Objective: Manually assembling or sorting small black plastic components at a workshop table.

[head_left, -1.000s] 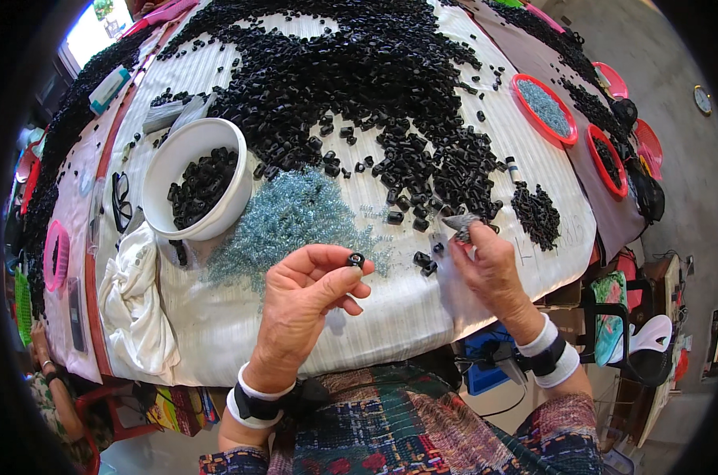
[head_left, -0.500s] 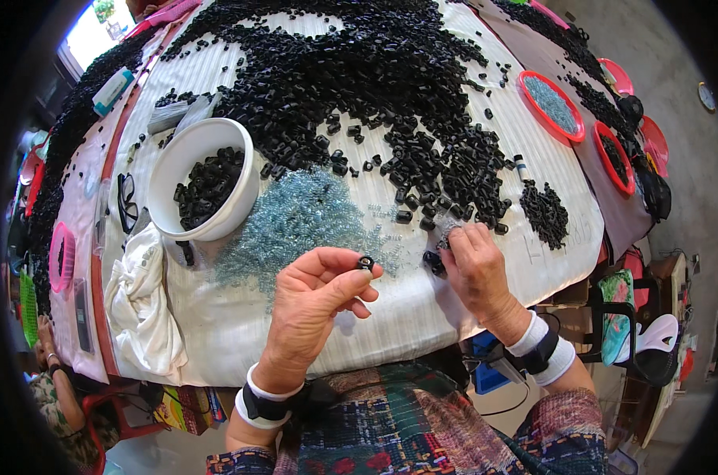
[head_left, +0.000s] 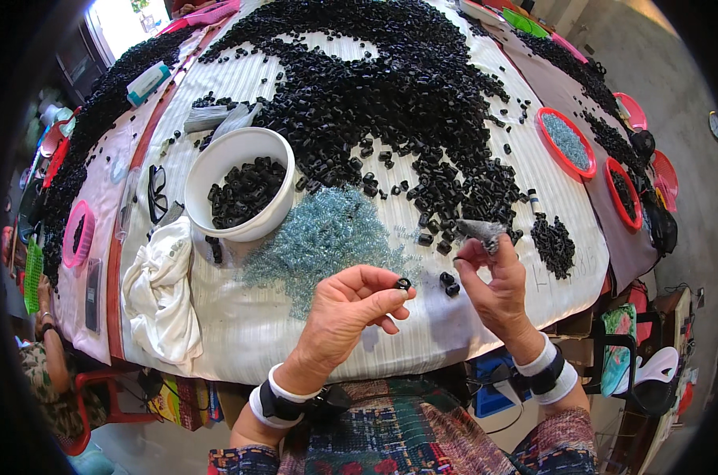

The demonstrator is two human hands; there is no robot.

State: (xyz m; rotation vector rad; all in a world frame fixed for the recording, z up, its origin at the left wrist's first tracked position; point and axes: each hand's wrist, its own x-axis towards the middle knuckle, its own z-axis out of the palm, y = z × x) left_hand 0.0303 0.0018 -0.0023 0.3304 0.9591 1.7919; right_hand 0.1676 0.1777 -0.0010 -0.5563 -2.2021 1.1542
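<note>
Between thumb and forefinger, my left hand (head_left: 347, 313) pinches a small black ring-shaped part (head_left: 404, 284) over the near part of the table. My right hand (head_left: 497, 289) is raised, thumb and fingers curled, with a small grey, pointed, crumpled-looking bundle (head_left: 479, 229) at its fingertips; its exact kind I cannot make out. A couple of black cylindrical parts (head_left: 450, 284) lie on the cloth between the hands. A heap of pale blue, clear-looking small springs (head_left: 327, 245) spreads beyond my left hand. Loose black cylindrical parts (head_left: 462, 186) lie beyond my right.
A white bowl (head_left: 194, 186) of black parts stands at left, beside a bunched white cloth (head_left: 162, 293) and glasses (head_left: 158, 192). A large black heap (head_left: 382, 87) covers the far table. Smaller black pieces (head_left: 553, 245) and red baskets (head_left: 588, 170) are at right. Someone's arm (head_left: 54, 352) shows far left.
My right hand has lifted off the black parts and turned, bringing the grey bundle up into plainer view. My left hand keeps its pinch on the black ring. The whole view has shifted slightly.
</note>
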